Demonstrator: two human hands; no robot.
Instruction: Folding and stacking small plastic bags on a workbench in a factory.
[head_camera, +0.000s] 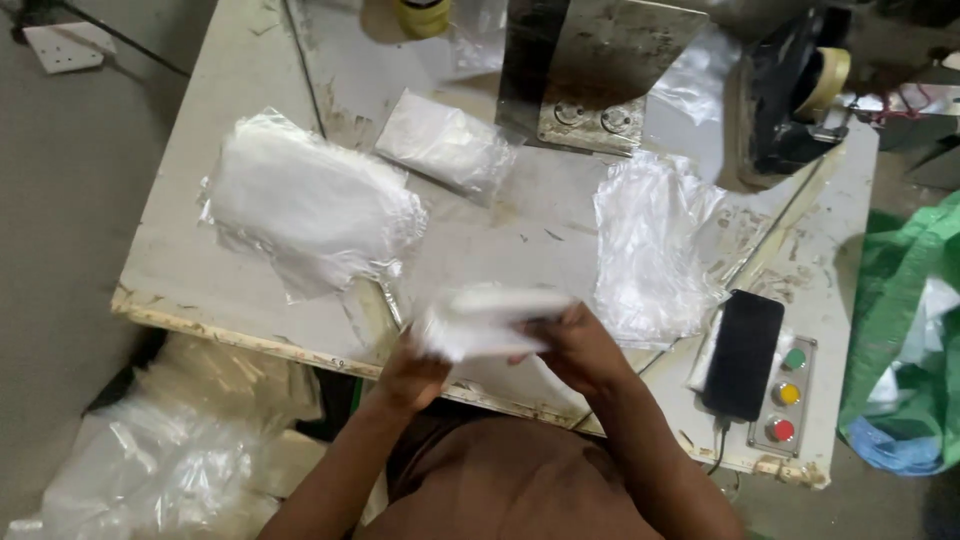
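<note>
From my remote seat, I saw both hands meet over the near edge of the worn, pale tabletop (200, 270), gripping one white, soft-looking folded item (490, 322), blurred by motion. The left hand (412, 372) had its fingers closed on the item's left end, and the right hand (580, 345) clasped its right end. I counted three lots of plastic on the surface: a crinkled white heap of bags (310, 205) at left, one filled clear packet (445, 148) in the middle, and a flat stack of glossy clear bags (655, 245) at right. A black phone (744, 353) lay beside a box with three round buttons (787, 393), green, yellow and red. A grey metal machine plate (590, 70) stood behind; more clear plastic (150, 460) lay on the grey floor.
</note>
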